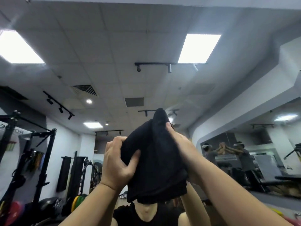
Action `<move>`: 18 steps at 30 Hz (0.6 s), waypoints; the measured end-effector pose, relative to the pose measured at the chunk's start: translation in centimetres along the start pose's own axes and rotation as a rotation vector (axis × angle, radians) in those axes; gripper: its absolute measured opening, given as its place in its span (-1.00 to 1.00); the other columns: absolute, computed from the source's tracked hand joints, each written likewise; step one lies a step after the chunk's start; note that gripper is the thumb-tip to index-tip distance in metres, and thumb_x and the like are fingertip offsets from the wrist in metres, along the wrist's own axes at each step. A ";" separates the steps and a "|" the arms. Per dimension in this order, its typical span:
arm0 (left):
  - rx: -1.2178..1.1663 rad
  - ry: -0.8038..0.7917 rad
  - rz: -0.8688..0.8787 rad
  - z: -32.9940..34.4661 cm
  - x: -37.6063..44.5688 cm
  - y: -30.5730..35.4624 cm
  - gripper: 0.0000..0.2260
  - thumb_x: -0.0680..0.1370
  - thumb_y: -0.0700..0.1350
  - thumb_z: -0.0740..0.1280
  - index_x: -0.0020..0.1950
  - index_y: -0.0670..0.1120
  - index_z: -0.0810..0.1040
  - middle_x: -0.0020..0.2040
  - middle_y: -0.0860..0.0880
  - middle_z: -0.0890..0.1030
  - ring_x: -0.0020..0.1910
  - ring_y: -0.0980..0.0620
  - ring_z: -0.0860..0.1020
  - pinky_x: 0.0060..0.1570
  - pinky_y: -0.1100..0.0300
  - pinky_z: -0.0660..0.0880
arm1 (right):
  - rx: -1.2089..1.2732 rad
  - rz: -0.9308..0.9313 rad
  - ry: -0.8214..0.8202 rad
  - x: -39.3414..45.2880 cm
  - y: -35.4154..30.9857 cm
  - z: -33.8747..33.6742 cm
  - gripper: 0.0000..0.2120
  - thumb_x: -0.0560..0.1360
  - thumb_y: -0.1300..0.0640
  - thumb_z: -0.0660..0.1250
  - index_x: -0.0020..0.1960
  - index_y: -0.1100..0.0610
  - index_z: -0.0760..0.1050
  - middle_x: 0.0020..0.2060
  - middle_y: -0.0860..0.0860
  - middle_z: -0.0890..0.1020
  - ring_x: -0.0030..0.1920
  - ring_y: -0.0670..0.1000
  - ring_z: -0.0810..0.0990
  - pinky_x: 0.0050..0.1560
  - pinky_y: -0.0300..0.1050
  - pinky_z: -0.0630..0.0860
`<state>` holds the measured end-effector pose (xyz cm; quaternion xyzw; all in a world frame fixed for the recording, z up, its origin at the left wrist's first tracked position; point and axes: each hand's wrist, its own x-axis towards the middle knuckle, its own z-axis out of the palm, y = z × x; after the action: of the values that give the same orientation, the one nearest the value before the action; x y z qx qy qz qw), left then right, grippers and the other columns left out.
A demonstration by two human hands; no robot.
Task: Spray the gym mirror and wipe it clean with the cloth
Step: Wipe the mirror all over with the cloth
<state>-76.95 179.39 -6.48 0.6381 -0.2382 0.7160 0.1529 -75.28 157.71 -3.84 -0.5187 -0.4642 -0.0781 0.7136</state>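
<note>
I face the gym mirror [114,66], which fills the view and reflects the ceiling and the room. A black cloth [154,162] is raised in front of me at the lower middle, bunched up with a peak at its top. My left hand [117,160] grips the cloth's left edge, thumb and curled fingers pinching a fold. My right hand [180,147] holds the cloth's right side, fingers curled over the upper part. Whether the cloth touches the glass I cannot tell. No spray bottle is in view.
A black squat rack [47,152] and coloured weight plates [78,201] show at the lower left. A second wall mirror [254,154] lies to the right, with a bench [290,178] below it. My own reflection [146,214] shows under the cloth.
</note>
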 end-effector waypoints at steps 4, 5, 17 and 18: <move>0.151 -0.042 0.045 0.4 -0.2 -0.7 -0.76 0.48 0.13 0.36 0.05 0.08 0.42 -0.10 0.13 0.53 -0.08 -0.03 0.46 -0.10 -0.09 0.49 | -0.347 -0.235 0.144 0.5 2.1 -0.5 -0.59 0.60 -0.29 0.17 -0.09 -0.02 0.62 -0.09 0.05 0.66 -0.02 0.03 0.60 -0.02 0.07 0.57; 0.219 -0.049 0.090 0.6 -0.3 -0.7 -0.69 0.47 0.16 0.36 0.11 0.06 0.41 -0.05 0.09 0.56 -0.05 -0.01 0.46 -0.03 -0.04 0.48 | -0.561 -0.282 0.242 0.7 2.8 -0.8 -0.56 0.58 -0.35 0.12 -0.12 -0.06 0.59 -0.04 -0.02 0.57 0.06 0.01 0.51 0.13 0.08 0.46; 0.117 -0.088 0.191 -0.1 0.2 -0.6 -0.44 0.42 0.26 0.45 0.25 -0.10 0.58 0.18 0.06 0.62 0.27 0.01 0.54 0.26 -0.20 0.41 | 0.030 -0.046 0.060 -0.5 2.7 1.9 -0.72 0.66 -0.07 0.23 -0.02 0.11 0.56 -0.37 -0.08 0.67 -0.35 -0.18 0.65 -0.39 -0.31 0.50; 0.118 -0.104 0.180 -0.1 0.1 -0.6 -0.47 0.42 0.26 0.45 0.21 -0.09 0.58 0.13 0.08 0.62 0.21 0.01 0.54 0.20 -0.19 0.43 | 0.026 -0.030 0.034 -0.4 2.7 1.7 -0.72 0.66 -0.05 0.22 -0.05 0.11 0.57 -0.40 -0.08 0.66 -0.37 -0.19 0.63 -0.38 -0.30 0.51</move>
<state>-76.74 179.99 -6.26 0.6581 -0.2597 0.7057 0.0378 -74.86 160.13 -5.95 -0.5011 -0.4609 -0.0915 0.7267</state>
